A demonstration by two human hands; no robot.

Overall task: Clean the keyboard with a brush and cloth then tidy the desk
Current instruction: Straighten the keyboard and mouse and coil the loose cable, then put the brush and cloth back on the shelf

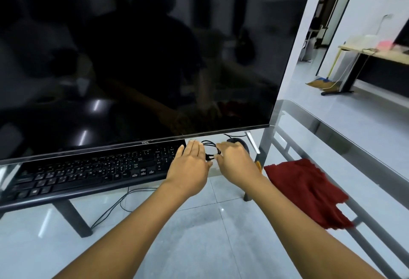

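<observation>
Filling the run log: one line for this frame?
phase: tidying | left hand: flat at keyboard end | right hand: pinching coiled cable | cloth: on desk, right side

- A black keyboard [88,168] lies on the glass counter [321,137], under the lower edge of a big dark screen [132,57].
- The left hand [190,166] lies flat, fingers straight, over the keyboard's right end.
- The right hand [234,159] curls its fingers on a coiled black cable [210,143] (a mouse [240,141] sits just behind).
- A red cloth [305,190] lies crumpled beside the right forearm.
</observation>
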